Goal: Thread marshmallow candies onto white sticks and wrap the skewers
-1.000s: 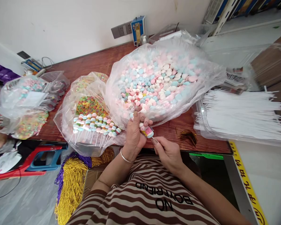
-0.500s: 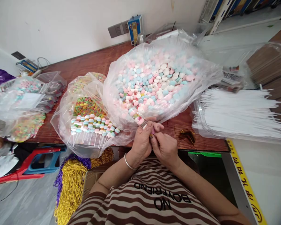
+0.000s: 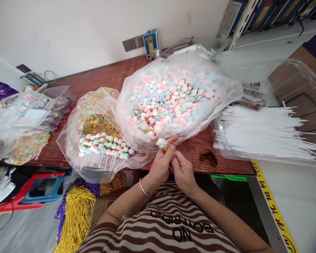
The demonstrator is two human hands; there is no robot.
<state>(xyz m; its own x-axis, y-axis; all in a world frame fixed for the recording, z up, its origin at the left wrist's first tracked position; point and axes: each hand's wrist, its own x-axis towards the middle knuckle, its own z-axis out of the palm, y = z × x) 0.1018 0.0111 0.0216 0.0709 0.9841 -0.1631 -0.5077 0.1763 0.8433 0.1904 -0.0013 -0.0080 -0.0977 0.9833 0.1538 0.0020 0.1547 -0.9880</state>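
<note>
My left hand (image 3: 161,164) is closed round the lower part of a candy skewer (image 3: 162,144) in a clear wrapper, its thumb on top and some fingers stretched out beneath. The skewer's pink, white and coloured pieces slant up and left over the big bag. My right hand (image 3: 183,173) is closed, its thumb and fingertips pinched against my left thumb at the skewer's lower end; what they grip is hidden. Right beyond my hands lies a large clear bag of pastel candies (image 3: 180,95). Finished-looking candy skewers (image 3: 104,144) with white sticks lie on a smaller bag of ring candies (image 3: 98,123).
To the right, a clear plastic tray (image 3: 226,151) holds many white sticks (image 3: 260,130). Dark gold twist ties (image 3: 208,157) lie on the brown table near its front edge. More candy bags (image 3: 28,112) stand far left. Gold bead strands (image 3: 77,218) hang below the table.
My left thumb now lies further up over the grip and more of the wrapped candy shows. My right hand has turned from a fist to a fingertip pinch. The view has shifted slightly.
</note>
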